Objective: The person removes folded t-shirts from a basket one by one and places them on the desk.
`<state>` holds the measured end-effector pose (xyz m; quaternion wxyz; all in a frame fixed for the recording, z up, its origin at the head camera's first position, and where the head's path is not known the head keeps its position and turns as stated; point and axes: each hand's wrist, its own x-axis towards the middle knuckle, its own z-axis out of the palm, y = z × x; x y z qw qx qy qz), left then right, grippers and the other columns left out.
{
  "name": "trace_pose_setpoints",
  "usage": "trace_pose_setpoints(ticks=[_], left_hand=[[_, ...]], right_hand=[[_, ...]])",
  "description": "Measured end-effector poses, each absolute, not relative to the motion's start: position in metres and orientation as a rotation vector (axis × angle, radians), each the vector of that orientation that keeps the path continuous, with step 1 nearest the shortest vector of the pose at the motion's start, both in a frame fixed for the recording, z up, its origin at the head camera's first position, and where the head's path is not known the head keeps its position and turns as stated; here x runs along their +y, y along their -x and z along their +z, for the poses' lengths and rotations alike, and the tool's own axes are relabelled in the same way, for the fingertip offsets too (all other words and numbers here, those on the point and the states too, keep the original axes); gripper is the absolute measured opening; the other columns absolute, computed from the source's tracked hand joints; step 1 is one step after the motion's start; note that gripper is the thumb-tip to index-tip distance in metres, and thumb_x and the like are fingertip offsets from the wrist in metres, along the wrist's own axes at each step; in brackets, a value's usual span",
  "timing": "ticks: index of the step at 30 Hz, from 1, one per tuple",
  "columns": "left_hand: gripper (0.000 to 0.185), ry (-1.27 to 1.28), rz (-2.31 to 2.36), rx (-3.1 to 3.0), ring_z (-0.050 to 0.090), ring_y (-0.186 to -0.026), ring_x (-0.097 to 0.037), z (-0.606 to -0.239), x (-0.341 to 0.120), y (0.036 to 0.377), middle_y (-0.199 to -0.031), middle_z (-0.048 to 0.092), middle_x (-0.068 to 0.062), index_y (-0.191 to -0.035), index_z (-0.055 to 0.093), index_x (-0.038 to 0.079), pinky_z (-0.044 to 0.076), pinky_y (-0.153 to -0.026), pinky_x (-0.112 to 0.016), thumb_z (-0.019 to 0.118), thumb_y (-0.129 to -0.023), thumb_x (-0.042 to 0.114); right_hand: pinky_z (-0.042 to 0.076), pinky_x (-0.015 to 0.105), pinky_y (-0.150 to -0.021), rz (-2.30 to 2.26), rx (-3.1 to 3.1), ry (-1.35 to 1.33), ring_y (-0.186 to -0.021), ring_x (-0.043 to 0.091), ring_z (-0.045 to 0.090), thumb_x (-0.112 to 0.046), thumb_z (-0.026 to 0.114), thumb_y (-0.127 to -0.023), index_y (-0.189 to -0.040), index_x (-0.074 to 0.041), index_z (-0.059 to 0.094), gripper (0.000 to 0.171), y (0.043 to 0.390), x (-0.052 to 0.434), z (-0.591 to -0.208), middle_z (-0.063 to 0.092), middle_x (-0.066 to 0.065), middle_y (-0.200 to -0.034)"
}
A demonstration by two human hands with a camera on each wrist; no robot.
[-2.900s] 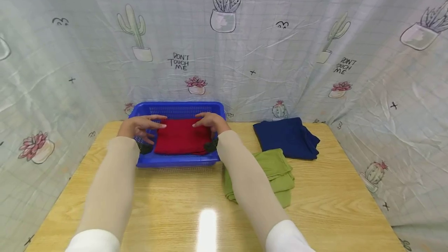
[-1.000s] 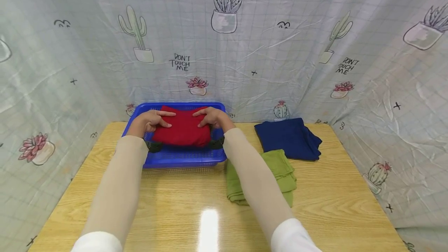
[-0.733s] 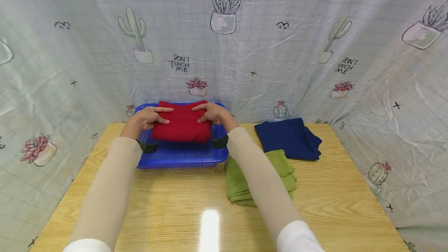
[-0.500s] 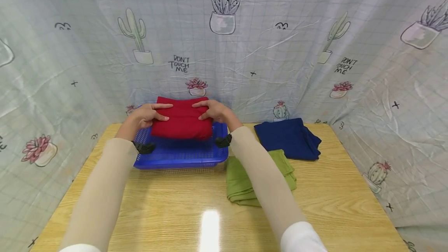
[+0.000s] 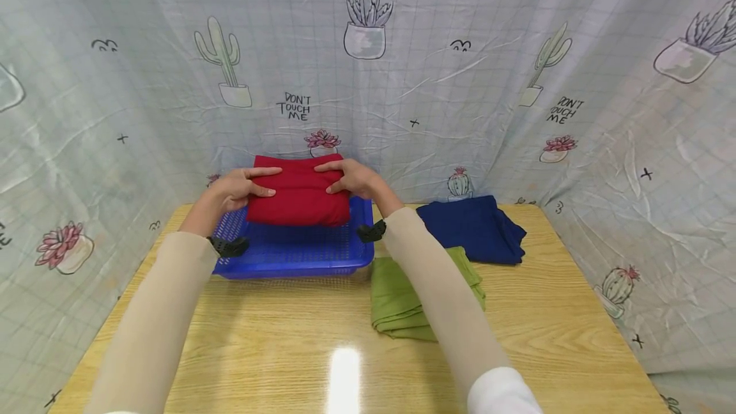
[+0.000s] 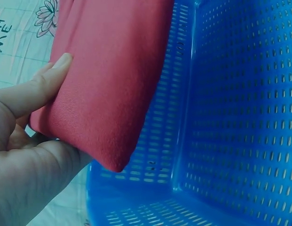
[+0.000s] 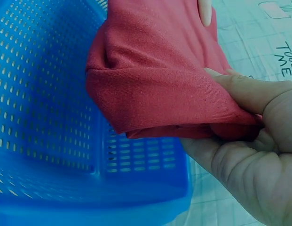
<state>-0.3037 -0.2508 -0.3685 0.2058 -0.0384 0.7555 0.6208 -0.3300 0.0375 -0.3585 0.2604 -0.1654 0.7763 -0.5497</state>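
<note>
A folded red cloth (image 5: 299, 193) is held up level over the blue plastic basket (image 5: 293, 267), between both hands. My left hand (image 5: 232, 189) grips its left end, thumb and a finger on top and other fingers under the fold. At the opposite end my right hand (image 5: 359, 181) pinches the cloth the same way. In the left wrist view the red cloth (image 6: 108, 80) shows a smooth folded edge, with the basket's slotted wall beyond. The right wrist view shows layered folds of the cloth (image 7: 160, 89) between thumb and fingers. The visible part of the basket's inside is bare.
A folded green cloth (image 5: 397, 302) lies right of the basket, partly hidden by my right forearm. Behind it lies a folded navy cloth (image 5: 471, 229). A printed curtain (image 5: 414, 69) hangs along the back and sides of the wooden table (image 5: 276, 350).
Both hands have taken hold of the red cloth, which lay in the basket, and raised it up and toward the curtain. The green and navy cloths have stayed in place.
</note>
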Motion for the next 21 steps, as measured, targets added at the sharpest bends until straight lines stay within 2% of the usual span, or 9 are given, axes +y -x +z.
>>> trace_pose_setpoints(ticks=[6,13,19,21], left_hand=[[0.075,0.082,1.790,2.060,0.065,-0.097,-0.013,-0.365,-0.252,0.299,-0.148,0.040,-0.012,-0.158,0.039,0.021,0.060,-0.079,-0.031,0.070,-0.093,-0.002],[0.076,0.074,1.831,2.035,0.067,-0.096,-0.013,-0.361,-0.251,0.293,-0.148,0.042,-0.012,-0.158,0.040,0.021,0.060,-0.078,-0.031,0.071,-0.092,-0.003],[0.079,0.043,1.875,2.007,0.069,-0.095,-0.013,-0.361,-0.249,0.289,-0.142,0.048,-0.010,-0.157,0.041,0.019,0.060,-0.078,-0.031,0.073,-0.090,-0.005],[0.078,0.037,1.880,2.000,0.068,-0.097,-0.013,-0.360,-0.247,0.288,-0.146,0.045,-0.011,-0.158,0.040,0.020,0.060,-0.079,-0.032,0.072,-0.091,-0.006]], right_hand=[[0.053,0.023,-0.064,-1.463,2.141,0.511,-0.084,0.018,0.058,0.008,0.068,-0.092,-0.147,-0.015,0.058,0.060,0.326,0.040,-0.352,0.044,0.009,-0.144],[0.053,0.024,-0.067,-1.439,2.186,0.587,-0.088,0.018,0.058,0.008,0.069,-0.092,-0.147,-0.014,0.057,0.060,0.321,0.045,-0.345,0.044,0.009,-0.148],[0.052,0.024,-0.073,-1.374,2.252,0.658,-0.104,0.019,0.054,0.004,0.069,-0.093,-0.147,-0.015,0.057,0.059,0.315,0.052,-0.342,0.043,0.010,-0.152],[0.051,0.024,-0.074,-1.355,2.275,0.685,-0.109,0.019,0.051,0.003,0.069,-0.093,-0.148,-0.015,0.057,0.059,0.314,0.054,-0.340,0.042,0.010,-0.154]])
